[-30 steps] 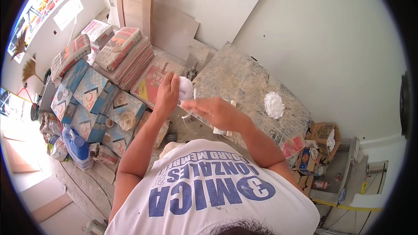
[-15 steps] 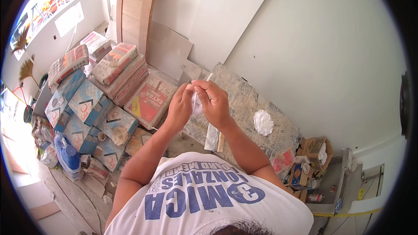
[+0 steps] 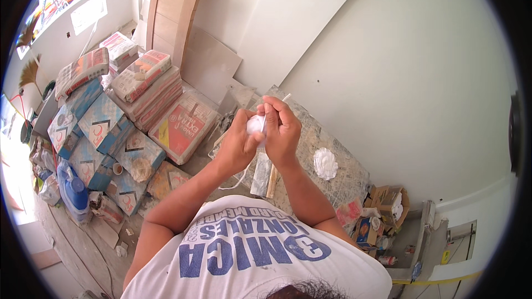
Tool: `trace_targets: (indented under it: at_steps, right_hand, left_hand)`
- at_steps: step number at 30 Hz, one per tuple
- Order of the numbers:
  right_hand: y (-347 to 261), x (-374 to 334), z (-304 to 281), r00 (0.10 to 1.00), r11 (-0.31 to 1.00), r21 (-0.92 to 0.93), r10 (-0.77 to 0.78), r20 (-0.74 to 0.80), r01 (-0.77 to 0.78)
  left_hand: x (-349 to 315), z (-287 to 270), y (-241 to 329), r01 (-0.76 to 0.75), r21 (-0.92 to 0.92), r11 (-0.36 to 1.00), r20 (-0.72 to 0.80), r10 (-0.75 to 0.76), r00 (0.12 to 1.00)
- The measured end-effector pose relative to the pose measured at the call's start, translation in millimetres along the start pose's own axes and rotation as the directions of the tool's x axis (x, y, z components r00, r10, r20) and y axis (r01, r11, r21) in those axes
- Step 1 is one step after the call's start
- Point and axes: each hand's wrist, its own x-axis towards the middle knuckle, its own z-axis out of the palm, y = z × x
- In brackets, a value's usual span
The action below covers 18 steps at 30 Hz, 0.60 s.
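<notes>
Both my hands meet over a scuffed, paint-streaked board [image 3: 302, 124]. My left hand [image 3: 237, 143] is closed around a small white rounded thing [image 3: 255, 125], whose kind I cannot make out. Beside it my right hand [image 3: 284, 133] is closed on a thin white cord [image 3: 287, 97], one end poking out past the fingers. More white cord [image 3: 239, 180] curves below my left wrist. Under my forearms lie a grey flat piece [image 3: 260, 175] and a narrow wooden strip [image 3: 271, 181]. To the right, a white ruffled mound [image 3: 325, 164] rests on the board.
Stacked paper sacks [image 3: 185, 124] and blue boxes [image 3: 105, 122] fill the left side. A blue jug [image 3: 73, 191] stands near them. An opened carton [image 3: 388, 202] is at the lower right. A pale wall [image 3: 421, 77] rises along the right.
My hands have shifted slightly and turned, showing more of the white rounded thing. The cord end now points farther right, and a loop of cord shows below my left wrist.
</notes>
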Motion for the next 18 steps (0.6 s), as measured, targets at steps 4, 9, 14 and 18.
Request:
trace_targets:
  at_steps: [4, 9, 14, 18]
  right_hand:
    - [-8.4, 1.4, -9.6, 0.977, 0.967, 0.145, 0.206, 0.047, -0.211]
    - [2.4, 10.9, -51.6, 0.916, 0.995, 0.076, 0.023, 0.4, -0.058]
    - [2.5, 0.5, -74.5, 0.78, 0.98, -0.183, 0.053, 0.624, 0.079]
    - [10.4, -15.0, -59.5, 0.887, 0.963, -0.179, -0.1, 0.45, 0.2]
  left_hand:
    - [4.4, -7.3, 13.5, 0.08, 0.05, 0.996, 0.151, -0.087, 0.985]
    - [-3.7, -34.0, 7.3, 0.146, -0.074, 0.987, 0.346, -0.112, 0.931]
    - [-10.0, -48.9, 7.9, 0.215, -0.255, 0.943, 0.486, -0.067, 0.871]
    - [-17.3, -39.7, 6.8, 0.226, -0.278, 0.934, 0.429, -0.09, 0.899]
